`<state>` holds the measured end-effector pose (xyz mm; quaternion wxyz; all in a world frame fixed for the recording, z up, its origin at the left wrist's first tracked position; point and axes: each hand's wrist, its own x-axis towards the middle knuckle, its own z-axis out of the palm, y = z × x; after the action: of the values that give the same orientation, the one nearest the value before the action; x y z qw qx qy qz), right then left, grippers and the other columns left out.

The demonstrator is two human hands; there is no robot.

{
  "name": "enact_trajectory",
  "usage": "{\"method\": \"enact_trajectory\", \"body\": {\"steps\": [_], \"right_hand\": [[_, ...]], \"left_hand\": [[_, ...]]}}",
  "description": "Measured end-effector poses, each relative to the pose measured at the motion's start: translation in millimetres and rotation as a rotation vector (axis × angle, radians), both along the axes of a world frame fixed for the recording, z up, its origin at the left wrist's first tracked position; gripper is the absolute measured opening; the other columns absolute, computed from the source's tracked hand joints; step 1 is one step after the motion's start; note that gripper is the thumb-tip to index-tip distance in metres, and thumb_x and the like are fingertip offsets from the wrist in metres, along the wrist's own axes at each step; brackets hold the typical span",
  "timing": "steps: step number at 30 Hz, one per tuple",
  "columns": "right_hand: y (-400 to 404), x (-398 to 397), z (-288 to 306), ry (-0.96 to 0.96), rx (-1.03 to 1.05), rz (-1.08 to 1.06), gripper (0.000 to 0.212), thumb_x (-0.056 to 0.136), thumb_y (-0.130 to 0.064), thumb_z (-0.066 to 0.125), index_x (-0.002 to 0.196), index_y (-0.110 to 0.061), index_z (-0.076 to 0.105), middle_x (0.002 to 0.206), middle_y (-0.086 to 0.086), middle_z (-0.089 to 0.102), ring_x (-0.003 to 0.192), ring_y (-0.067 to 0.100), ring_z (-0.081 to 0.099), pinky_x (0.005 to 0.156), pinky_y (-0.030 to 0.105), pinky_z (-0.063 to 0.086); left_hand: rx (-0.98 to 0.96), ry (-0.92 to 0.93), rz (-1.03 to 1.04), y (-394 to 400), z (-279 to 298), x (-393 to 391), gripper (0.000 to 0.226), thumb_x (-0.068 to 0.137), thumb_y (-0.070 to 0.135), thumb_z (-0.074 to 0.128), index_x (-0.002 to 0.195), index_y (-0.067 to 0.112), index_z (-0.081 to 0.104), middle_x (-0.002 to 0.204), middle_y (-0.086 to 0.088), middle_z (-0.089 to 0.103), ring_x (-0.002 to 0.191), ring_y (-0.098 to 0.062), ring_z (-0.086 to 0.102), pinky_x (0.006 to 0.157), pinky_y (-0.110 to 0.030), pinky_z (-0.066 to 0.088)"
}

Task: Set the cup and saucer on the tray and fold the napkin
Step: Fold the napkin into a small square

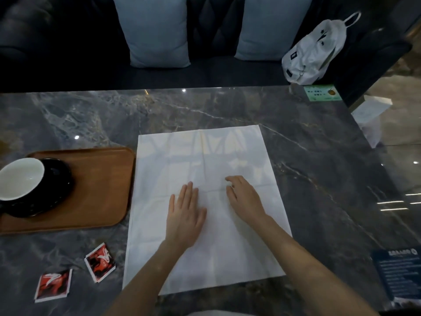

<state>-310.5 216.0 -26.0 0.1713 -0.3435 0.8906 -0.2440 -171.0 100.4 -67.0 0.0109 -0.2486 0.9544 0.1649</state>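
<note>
The cup (21, 177) sits on its saucer (54, 190) on the tray (102, 179); the napkin (205, 208) lies unfolded beside it; left hand (185, 215) presses flat, right hand (243, 197) loosely curled, both holding nothing; smooth outward, then align edges before creasing

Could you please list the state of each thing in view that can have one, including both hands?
napkin: spread flat, unfolded, creased.
cup: empty, on its saucer.
saucer: on the tray.
tray: on the table, holding cup and saucer.
left hand: open, palm flat on the napkin.
right hand: open, fingers curled, resting on the napkin.
two red packets: sealed, lying on the table.
</note>
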Motion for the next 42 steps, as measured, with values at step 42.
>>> {"method": "enact_trajectory", "body": {"steps": [42], "right_hand": [[-161, -107, 23, 0.419, 0.261, 0.333, 0.020, 0.088, -0.002, 0.045, 0.103, -0.008, 0.056, 0.107, 0.011, 0.060, 0.098, 0.030, 0.057, 0.080, 0.035, 0.042]], "left_hand": [[-0.027, -0.155, -0.098, -24, -14, -38, 0.064, 0.095, 0.046, 0.006, 0.138, 0.008, 0.036, 0.146, -0.008, 0.039, 0.136, -0.020, 0.022, 0.112, -0.039, 0.000]]}}
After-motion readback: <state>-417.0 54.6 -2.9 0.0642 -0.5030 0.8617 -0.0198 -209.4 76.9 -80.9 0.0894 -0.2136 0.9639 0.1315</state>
